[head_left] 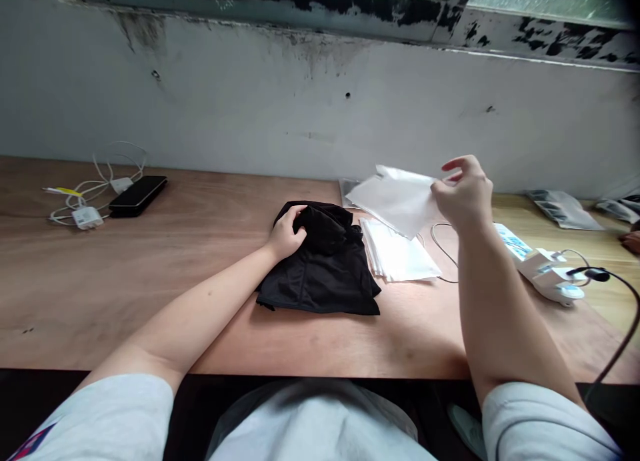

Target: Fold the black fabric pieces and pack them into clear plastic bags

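Black folded cloth [325, 274] lies on the wooden table in front of me. My left hand [287, 234] grips its upper left part, thumb and fingers closed on the fabric. To the right, my right hand [465, 191] pinches the right edge of a thin, whitish translucent bag [400, 197], raised above the table. Under it lies a stack of similar white bags [397, 254], just right of the black cloth.
At the back left are a black box-shaped device [138, 196] and white cables with a plug [87, 217]. A white power strip [545, 271] with chargers and a black cable stands right. Silvery packets [565, 209] lie near the wall [250, 107].
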A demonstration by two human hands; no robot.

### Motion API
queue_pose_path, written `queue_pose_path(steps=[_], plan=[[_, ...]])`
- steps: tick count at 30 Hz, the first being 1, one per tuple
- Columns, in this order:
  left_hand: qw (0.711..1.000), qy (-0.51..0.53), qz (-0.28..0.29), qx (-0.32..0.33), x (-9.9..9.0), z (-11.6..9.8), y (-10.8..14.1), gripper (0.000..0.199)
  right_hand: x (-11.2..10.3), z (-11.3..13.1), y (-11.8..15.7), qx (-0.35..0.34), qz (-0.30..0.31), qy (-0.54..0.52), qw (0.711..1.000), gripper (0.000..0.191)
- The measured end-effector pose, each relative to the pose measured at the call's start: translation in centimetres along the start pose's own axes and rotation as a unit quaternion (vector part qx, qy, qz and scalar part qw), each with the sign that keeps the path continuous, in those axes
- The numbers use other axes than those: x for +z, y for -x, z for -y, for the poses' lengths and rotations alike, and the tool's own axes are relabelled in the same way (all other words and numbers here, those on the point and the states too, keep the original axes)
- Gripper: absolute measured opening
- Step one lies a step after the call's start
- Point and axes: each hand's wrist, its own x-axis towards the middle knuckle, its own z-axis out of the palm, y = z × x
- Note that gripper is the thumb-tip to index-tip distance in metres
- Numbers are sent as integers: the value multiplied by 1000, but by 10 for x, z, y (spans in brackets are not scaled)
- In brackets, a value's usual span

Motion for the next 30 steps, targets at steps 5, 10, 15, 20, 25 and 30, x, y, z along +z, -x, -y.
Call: queue_pose_path(steps=[5,10,15,20,25,30], plan=[[999,-33,-13,-11,1,3,-2,29,-25,-32,17,24,366,319,874,28],[999,-7,-31,-17,-4,0,-3,24,-14,-47,39,-4,419,375,827,36],[999,21,-13,-22,-15,-10,1,42,41,-43,63,-158,394,181,887,62],[981,184,45,-25,-21,-13,3,56,94,-55,91,-77,369,238,895,66],[976,127,166,-59,-30,-23,-18,54,105,-65,99,-55,364,232,900,67],[935,-227,273,20,-20,-67,-20,45,102,-46,98,-126,257,182,941,59]])
